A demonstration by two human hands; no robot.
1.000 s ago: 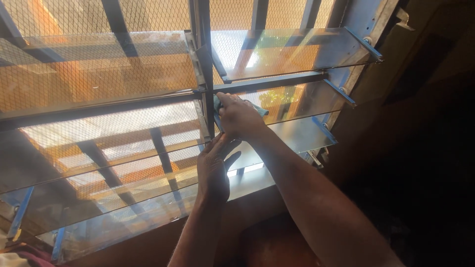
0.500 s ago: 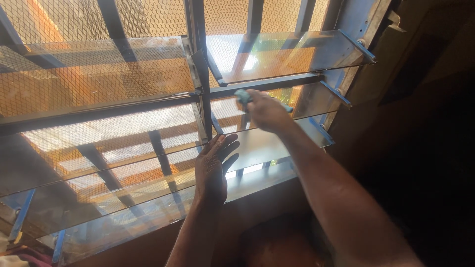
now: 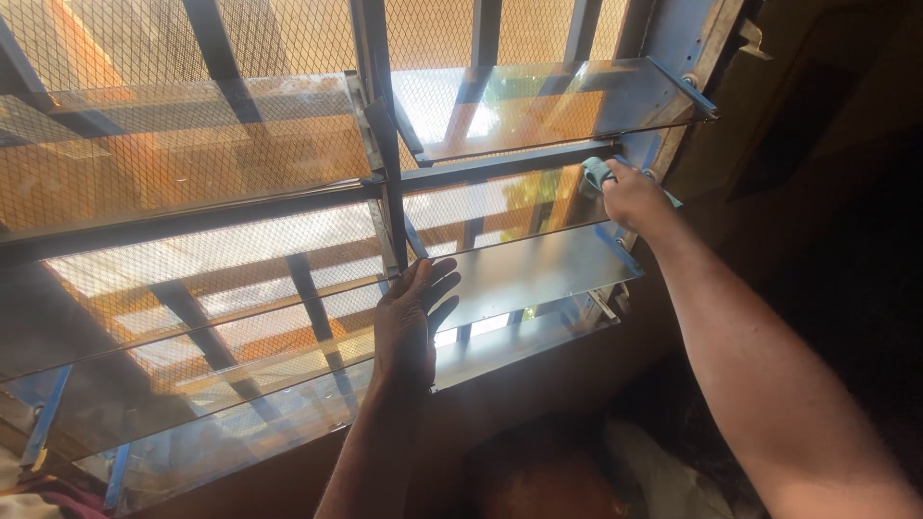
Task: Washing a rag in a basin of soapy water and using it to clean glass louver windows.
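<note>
Two hands up at a louvre window. Right hand point(image 3: 630, 195) is closed around a teal cloth point(image 3: 598, 171), pressing it on the right end of the middle glass slat point(image 3: 500, 207), close to the blue metal side frame point(image 3: 673, 58). Left hand point(image 3: 411, 322) is open, fingers spread, palm flat against the left end of the lower glass slat point(image 3: 538, 274), just beside the central vertical mullion point(image 3: 385, 163); it grips nothing. Slats are tilted open, roughly horizontal. Wire mesh point(image 3: 144, 163) sits behind the glass, with dark bars point(image 3: 216, 53) beyond it. Upper slat point(image 3: 558, 106) is untouched. Left-hand bank of slats point(image 3: 192, 279) also tilted open.
</note>
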